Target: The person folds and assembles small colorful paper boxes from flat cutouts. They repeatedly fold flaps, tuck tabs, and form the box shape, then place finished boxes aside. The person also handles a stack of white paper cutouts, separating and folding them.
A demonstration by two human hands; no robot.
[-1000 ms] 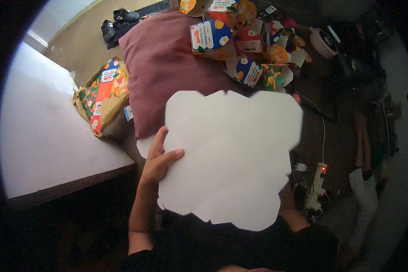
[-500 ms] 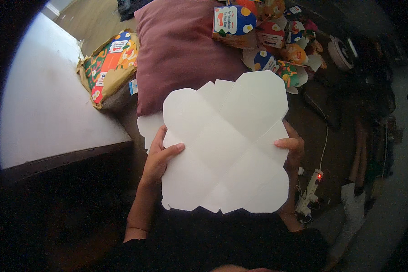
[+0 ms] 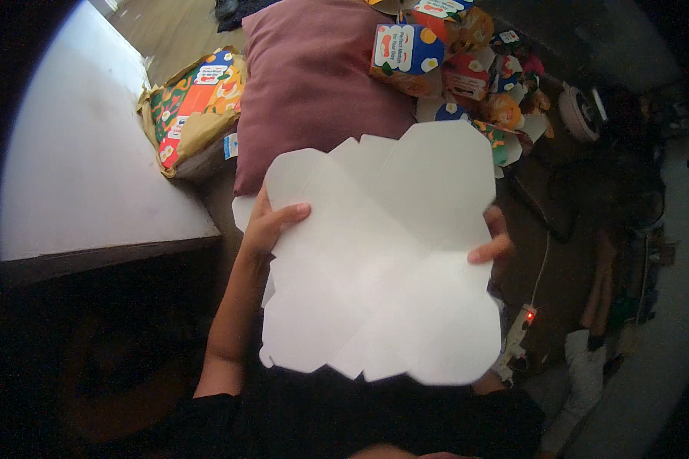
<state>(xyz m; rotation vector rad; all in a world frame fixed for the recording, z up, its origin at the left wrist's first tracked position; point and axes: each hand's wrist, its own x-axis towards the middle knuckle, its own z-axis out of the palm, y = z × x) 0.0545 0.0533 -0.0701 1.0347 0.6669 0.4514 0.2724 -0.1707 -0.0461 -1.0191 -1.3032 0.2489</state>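
Observation:
A flat white cardboard box blank [image 3: 383, 260] with rounded flaps and crease lines is held up in front of my body. My left hand [image 3: 272, 222] grips its left edge, thumb on the white face and fingers behind. At the opposite edge, my right hand [image 3: 494, 243] holds it the same way, most of its fingers hidden behind the card. Beyond the blank lies a mauve pillow [image 3: 314, 84]. Another white card piece [image 3: 242, 210] shows partly between the pillow and my left hand.
Several folded printed boxes [image 3: 408, 57] pile up at the far right of the pillow. To the left, a brown paper wrapping [image 3: 149, 126] holds colourful printed card beside a white surface [image 3: 92, 168]. A power strip [image 3: 519, 333] with a red light lies at right.
The blank has tilted and its lower edge has come nearer. My left hand has moved up slightly and my right hand slightly down. The surroundings have shifted a little in view.

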